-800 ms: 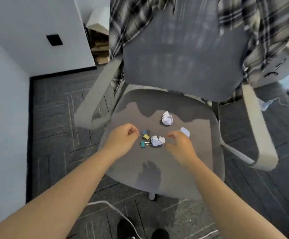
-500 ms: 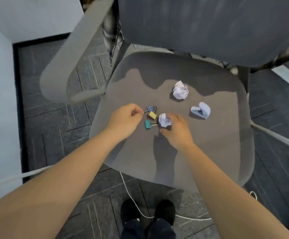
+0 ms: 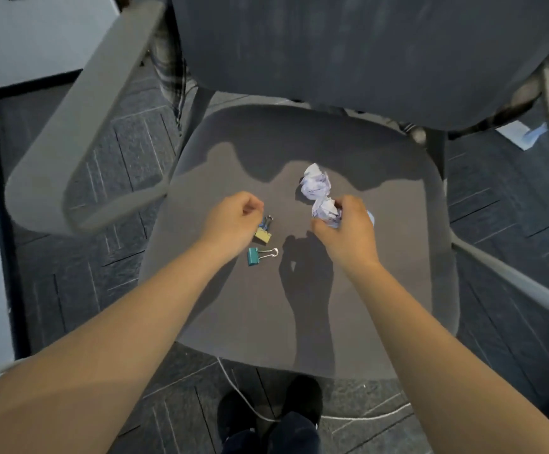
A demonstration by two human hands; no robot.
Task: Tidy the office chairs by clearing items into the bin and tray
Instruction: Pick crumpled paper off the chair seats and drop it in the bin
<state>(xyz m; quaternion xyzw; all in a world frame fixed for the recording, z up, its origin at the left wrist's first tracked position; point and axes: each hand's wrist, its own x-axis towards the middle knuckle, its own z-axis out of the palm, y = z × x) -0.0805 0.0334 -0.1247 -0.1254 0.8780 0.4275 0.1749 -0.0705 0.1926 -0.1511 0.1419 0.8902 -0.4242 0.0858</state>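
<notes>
From the head view, the person's right hand sits right of centre frame, its fingers curled round a crumpled ball of white paper that looks raised off the grey fabric chair seat; the shadow beneath suggests it is already clear. A second crumpled white paper ball lies on the seat just above it, almost touching, so the lift should go straight up rather than forward, or the loose ball may be nudged. The left hand, centre frame, has its fingers curled in, fingertips down by a small blue binder clip and a yellow binder clip; whether it has actually pinched either I cannot tell. A teal binder clip with silver wire handles lies apart, just below. A pale blue object peeks out behind the right hand. Neither bin nor tray shows. The pale grey armrest at the upper left and the dark chair back along the top fence the seat, so the open way out is toward the lower frame, minding the white cable on the carpet by the feet.
</notes>
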